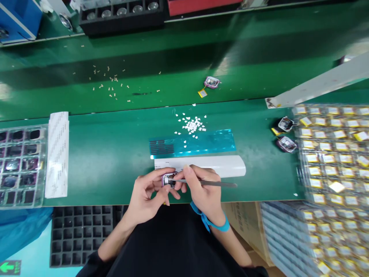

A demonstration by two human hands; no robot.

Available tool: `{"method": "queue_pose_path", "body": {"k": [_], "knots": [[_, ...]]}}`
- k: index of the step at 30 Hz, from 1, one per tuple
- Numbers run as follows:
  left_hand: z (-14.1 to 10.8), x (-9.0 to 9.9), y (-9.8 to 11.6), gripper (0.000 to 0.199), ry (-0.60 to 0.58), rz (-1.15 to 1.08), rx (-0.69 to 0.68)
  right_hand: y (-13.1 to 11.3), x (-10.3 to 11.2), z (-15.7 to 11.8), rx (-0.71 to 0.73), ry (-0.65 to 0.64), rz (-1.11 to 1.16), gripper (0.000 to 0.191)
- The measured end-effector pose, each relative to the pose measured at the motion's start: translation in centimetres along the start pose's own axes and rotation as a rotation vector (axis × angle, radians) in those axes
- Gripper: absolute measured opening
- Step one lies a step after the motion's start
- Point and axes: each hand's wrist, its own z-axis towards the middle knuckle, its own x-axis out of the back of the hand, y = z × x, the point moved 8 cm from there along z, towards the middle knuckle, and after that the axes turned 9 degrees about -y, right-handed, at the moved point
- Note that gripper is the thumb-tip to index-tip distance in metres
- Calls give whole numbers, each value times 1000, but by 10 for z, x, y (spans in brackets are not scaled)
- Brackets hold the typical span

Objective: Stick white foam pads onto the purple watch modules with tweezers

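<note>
Between its fingers and thumb my left hand (pixel 148 196) grips a small purple-rimmed electronic device (pixel 166 180), its inner parts showing. A bit of yellow shows below it, partly hidden by the fingers. My right hand (pixel 203 190), with a blue band on the wrist, is closed on metal tweezers (pixel 220 183); their tips reach into the device. Just beyond my hands lies a white sheet (pixel 230 166) with a curled right end. Behind that is a blue film strip (pixel 206 143) with dark strips at its left, then a scatter of small white pieces (pixel 192 125).
Clear trays (pixel 317 150) of yellow-edged battery cells stand at the right, with loose devices (pixel 286 144) beside them. Another device (pixel 211 82) lies farther back. At left are a tray of devices (pixel 43 169) and white paper strips (pixel 57 154). A pale post (pixel 323 82) slants in from the right.
</note>
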Motion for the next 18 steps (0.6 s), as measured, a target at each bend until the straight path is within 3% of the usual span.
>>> {"method": "queue_pose_path", "body": {"k": [8,13,18], "knots": [[1,5,0,20,103,61,7,-4,-5,2,52,-32,-97,31],[3,7,0,20,103,102,29,-4,-5,0,113,-47,-151,30],[5,19,1,24,103,230,40,-8,23,2,174,22,-112,36]]}}
